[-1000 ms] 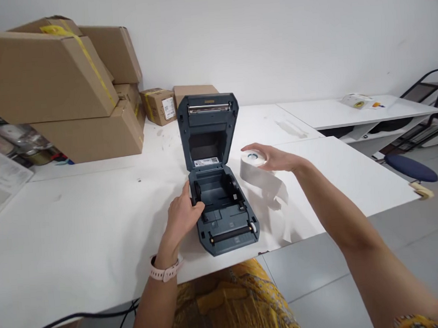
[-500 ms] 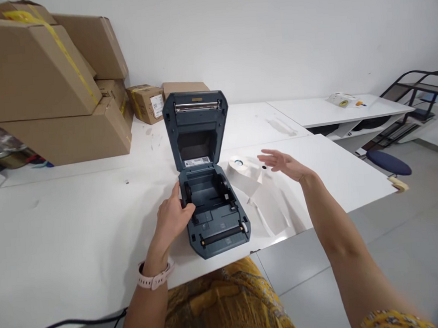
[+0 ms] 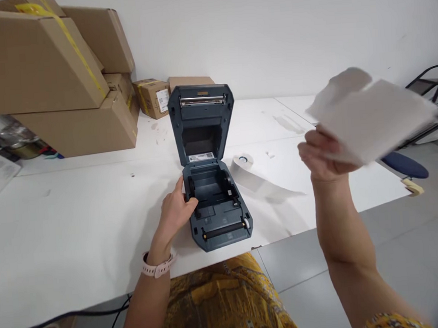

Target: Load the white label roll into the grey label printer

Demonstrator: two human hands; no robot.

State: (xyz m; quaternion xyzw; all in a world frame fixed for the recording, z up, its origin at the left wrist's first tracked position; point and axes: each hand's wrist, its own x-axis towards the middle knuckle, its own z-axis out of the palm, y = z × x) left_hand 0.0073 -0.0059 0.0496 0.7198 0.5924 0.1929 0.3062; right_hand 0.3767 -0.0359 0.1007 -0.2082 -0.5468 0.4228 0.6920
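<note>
A dark grey label printer [image 3: 217, 216] stands on the white table with its lid raised and its inner bay showing. My left hand [image 3: 177, 207] grips the printer's left side wall, thumb over the edge. Raised above the table on the right, my right hand [image 3: 325, 154] is closed on a sheet of white paper [image 3: 377, 118], blurred by motion. Just right of the printer lies a roll of white labels [image 3: 243, 162], its loose strip trailing to the right across the table.
Cardboard boxes [image 3: 77, 131] are stacked at the back left, with a smaller taped box [image 3: 152, 98] beside them. A blue stool [image 3: 406, 165] stands beyond the table's right end. Black cables [image 3: 83, 312] hang at the lower left.
My right hand has closed on the white paper and lifted it up and to the right. My left hand has stayed on the printer. The view has shifted slightly.
</note>
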